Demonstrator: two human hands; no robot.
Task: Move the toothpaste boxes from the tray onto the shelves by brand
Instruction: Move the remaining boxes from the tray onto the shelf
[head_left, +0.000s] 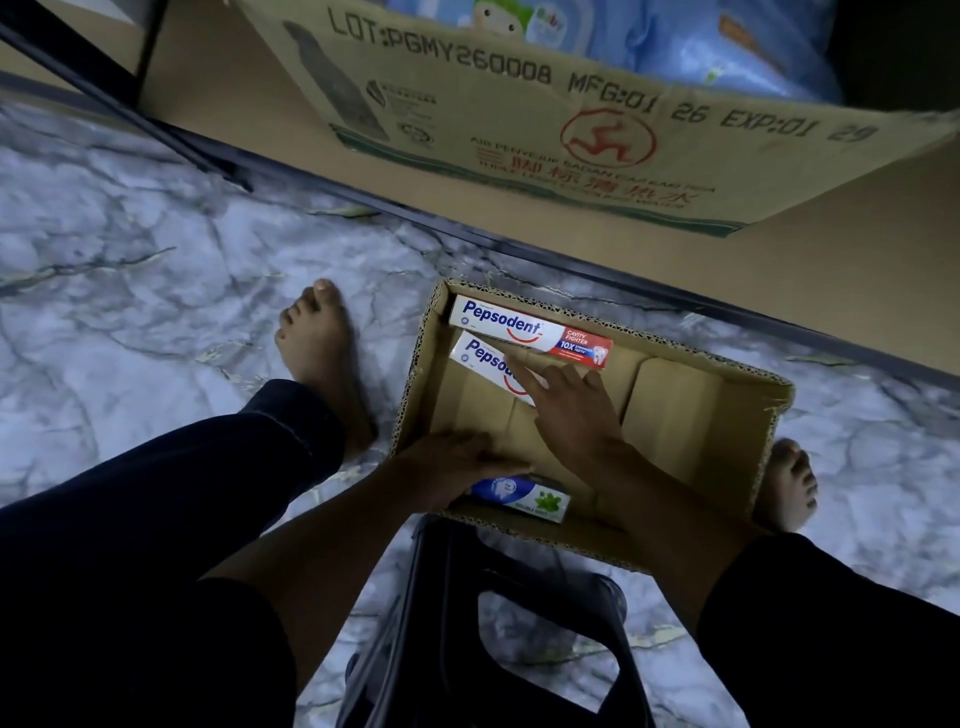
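While touching the slanted Pepsodent box (485, 361), pointing up-left, with open right hand (571, 410): nearest. Left hand (452, 467) over blue box (524, 498), grip unclear.

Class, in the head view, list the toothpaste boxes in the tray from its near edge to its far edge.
Blue and green box, partly under the left hand → tilted Pepsodent box, touched by the right hand → Pepsodent Cavity Fighter box.

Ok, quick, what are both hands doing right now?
Left hand: over one end of the blue box; grip cannot be told.
Right hand: open, touching the lower Pepsodent box.
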